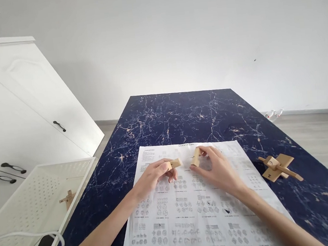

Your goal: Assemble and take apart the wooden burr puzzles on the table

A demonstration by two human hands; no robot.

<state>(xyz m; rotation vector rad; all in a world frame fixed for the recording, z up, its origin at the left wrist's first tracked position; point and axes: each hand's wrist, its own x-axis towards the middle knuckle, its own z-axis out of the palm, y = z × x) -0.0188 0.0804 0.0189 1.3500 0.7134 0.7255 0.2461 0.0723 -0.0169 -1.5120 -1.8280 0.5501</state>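
Observation:
My left hand pinches a short, light wooden puzzle piece with a small dark mark, its end pointing right. Across a narrow gap, my right hand grips a notched wooden puzzle piece between thumb and fingers, held fairly upright. The two pieces are apart, both above a printed instruction sheet covered in rows of small diagrams. To the right of the sheet lies a cluster of interlocked wooden pieces, one marked with a 2.
The sheet lies on a dark blue marble-patterned table. At the left stands a white perforated basket with a wooden piece and a white cable by it. A white cabinet stands behind the basket.

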